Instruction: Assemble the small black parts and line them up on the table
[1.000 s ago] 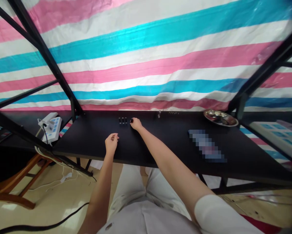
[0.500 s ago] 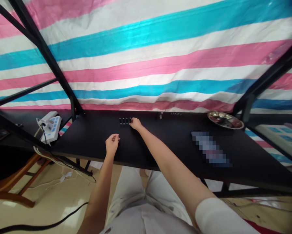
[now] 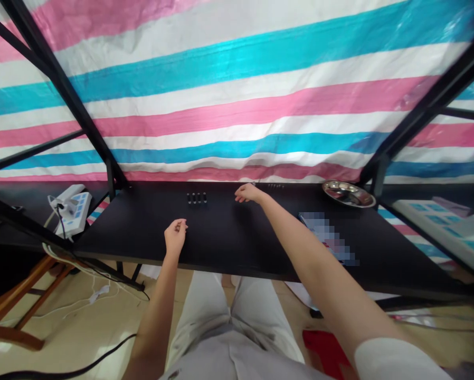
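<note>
A row of several small black upright pieces stands near the back of the black table. My right hand reaches far over the table, to the right of that row, close to a small shiny item at the back edge; its fingers are curled and nothing shows in them. My left hand rests near the table's front edge, fingers loosely curled in a pinch, with nothing visible between them. A line of tiny dark pieces lies further right along the back edge.
A round metal dish sits at the back right. A blurred flat object lies on the right part of the table. A white power strip with cables lies at the left. Black frame bars rise on both sides; a striped tarp hangs behind.
My right hand left the row of black pieces, which has one piece more than a second ago, and moved right toward the back edge. My left hand stayed put.
</note>
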{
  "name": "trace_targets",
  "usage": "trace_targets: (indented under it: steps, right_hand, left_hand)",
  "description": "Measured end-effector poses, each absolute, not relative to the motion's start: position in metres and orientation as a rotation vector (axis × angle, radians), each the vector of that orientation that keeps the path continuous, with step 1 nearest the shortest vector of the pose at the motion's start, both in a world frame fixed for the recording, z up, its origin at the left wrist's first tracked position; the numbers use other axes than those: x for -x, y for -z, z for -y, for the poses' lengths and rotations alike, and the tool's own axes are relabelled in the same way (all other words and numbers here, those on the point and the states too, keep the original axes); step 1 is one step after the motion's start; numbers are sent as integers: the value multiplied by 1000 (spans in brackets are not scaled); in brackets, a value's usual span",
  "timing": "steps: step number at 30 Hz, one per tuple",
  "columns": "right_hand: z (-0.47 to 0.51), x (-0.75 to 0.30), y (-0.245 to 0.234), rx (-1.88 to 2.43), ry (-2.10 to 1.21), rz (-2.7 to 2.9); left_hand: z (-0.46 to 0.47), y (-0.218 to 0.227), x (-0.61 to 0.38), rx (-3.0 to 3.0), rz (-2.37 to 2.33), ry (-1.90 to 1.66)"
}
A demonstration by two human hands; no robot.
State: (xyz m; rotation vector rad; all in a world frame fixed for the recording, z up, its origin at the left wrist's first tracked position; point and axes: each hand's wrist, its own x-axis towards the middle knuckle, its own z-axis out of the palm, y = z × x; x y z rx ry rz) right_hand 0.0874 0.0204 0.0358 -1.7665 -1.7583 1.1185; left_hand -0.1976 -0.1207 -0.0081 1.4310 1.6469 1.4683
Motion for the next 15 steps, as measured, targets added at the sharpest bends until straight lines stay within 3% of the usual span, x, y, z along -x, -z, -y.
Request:
trace_targets:
  steps: [3,15]
  right_hand:
    - [-18,-120,-35,1882,-1146,1685]
    - [-33,-139,-4,2056,-430,1402]
  left_hand:
    - [121,9,195,-1502,-1685,-1483]
    - [119,12,198,-1530,-1725,-1457]
